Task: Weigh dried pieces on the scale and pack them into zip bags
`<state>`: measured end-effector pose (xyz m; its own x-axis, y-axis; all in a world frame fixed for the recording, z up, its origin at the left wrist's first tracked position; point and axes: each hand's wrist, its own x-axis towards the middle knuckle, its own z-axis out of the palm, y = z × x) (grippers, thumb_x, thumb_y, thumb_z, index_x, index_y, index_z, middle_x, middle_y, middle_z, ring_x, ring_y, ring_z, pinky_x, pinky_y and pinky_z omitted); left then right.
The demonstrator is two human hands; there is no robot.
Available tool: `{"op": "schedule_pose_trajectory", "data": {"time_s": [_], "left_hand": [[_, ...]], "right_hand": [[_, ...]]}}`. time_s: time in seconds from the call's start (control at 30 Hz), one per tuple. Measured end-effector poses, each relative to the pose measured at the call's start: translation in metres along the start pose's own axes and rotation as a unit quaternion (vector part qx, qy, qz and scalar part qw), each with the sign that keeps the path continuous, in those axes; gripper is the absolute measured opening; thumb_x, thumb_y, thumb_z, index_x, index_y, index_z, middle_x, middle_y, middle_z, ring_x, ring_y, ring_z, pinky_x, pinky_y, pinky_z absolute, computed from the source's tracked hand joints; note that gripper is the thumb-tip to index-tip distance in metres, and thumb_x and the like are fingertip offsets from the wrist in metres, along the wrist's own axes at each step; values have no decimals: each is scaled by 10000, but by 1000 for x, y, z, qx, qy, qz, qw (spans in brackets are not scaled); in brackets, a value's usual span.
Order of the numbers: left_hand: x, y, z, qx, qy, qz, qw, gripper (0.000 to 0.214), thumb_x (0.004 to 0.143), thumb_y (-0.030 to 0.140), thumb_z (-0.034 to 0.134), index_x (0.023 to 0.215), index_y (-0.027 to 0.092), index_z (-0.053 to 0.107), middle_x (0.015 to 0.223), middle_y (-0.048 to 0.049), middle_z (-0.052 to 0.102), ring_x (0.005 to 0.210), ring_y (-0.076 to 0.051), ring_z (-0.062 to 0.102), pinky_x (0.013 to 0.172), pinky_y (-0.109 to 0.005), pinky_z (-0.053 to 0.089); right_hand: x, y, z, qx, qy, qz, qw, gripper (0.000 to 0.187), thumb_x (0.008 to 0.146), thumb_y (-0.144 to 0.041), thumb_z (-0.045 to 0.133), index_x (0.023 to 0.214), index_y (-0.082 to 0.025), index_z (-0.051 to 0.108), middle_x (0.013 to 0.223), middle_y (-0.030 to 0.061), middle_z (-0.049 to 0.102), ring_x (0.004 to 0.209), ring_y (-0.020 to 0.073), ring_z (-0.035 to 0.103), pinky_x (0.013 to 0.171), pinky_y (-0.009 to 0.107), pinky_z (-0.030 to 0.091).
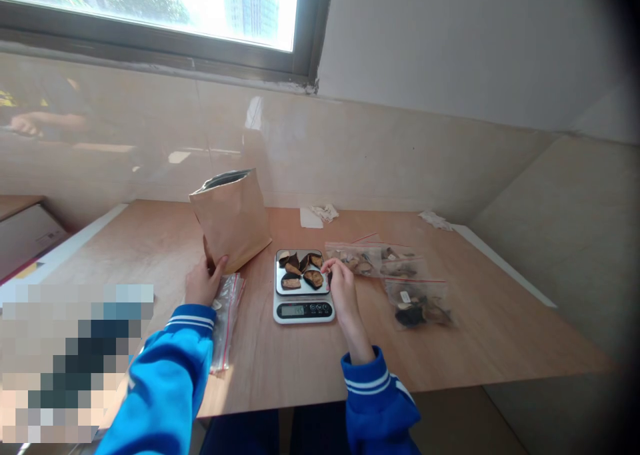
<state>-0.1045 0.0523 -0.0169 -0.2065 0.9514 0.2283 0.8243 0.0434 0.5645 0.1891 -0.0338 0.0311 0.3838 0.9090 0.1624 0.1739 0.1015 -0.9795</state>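
your left hand (203, 283) has its fingers closed on the bag (231, 222), ten o'clock from the scale (305, 310); your right hand (343, 287) curls at three o'clock, grip unclear, beside slices (313, 279).

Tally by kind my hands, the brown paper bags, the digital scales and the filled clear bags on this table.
Hands: 2, left hand and right hand
Brown paper bag: 1
Digital scale: 1
Filled clear bags: at least 3, overlapping
Total: at least 7

wooden table (280, 368) | brown pouch (233, 222) | white scale (305, 313) | plastic bags (227, 328) | crumpled tissue (326, 212)
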Motion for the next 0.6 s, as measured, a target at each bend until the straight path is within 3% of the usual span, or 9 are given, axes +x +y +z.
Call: {"op": "schedule_pose_trajectory", "data": {"time_s": [0.07,0.2,0.33,0.4,0.6], "left_hand": [[0,0,0,-1,-3,1,1000,634,844,666,348,1077,145,624,996,-145,703,921,-294,653,768,-347,468],[-1,2,-1,9,-6,-2,1000,623,850,663,332,1047,150,625,969,-138,702,899,-292,652,760,-352,466],[-2,3,-2,11,-2,6,1000,591,860,641,326,1024,154,618,966,-139,703,913,-293,650,767,-355,465],[-2,3,-2,10,-3,12,1000,583,863,637,324,1012,155,616,957,-140,703,912,-296,651,768,-357,464],[-3,4,-2,24,-4,9,1000,562,871,621,334,1020,155,610,962,-144,703,927,-298,654,781,-361,465]], "right_hand": [[9,1,0,-71,-33,-8,997,220,819,-282,384,709,-198,555,682,11,595,615,155,539,573,246,396],[25,-3,2,-226,-56,-12,972,207,867,-301,457,957,-176,596,807,65,682,745,200,642,641,264,440],[33,-14,8,-411,-97,-12,907,234,926,-272,456,978,-152,650,886,128,719,880,225,681,713,270,454],[34,-20,12,-452,-110,-6,885,267,943,-262,447,937,-132,681,907,169,722,895,244,688,718,285,458],[33,-28,27,-488,-104,3,867,279,929,-315,526,910,-99,702,928,227,711,871,287,698,705,321,470]]}}
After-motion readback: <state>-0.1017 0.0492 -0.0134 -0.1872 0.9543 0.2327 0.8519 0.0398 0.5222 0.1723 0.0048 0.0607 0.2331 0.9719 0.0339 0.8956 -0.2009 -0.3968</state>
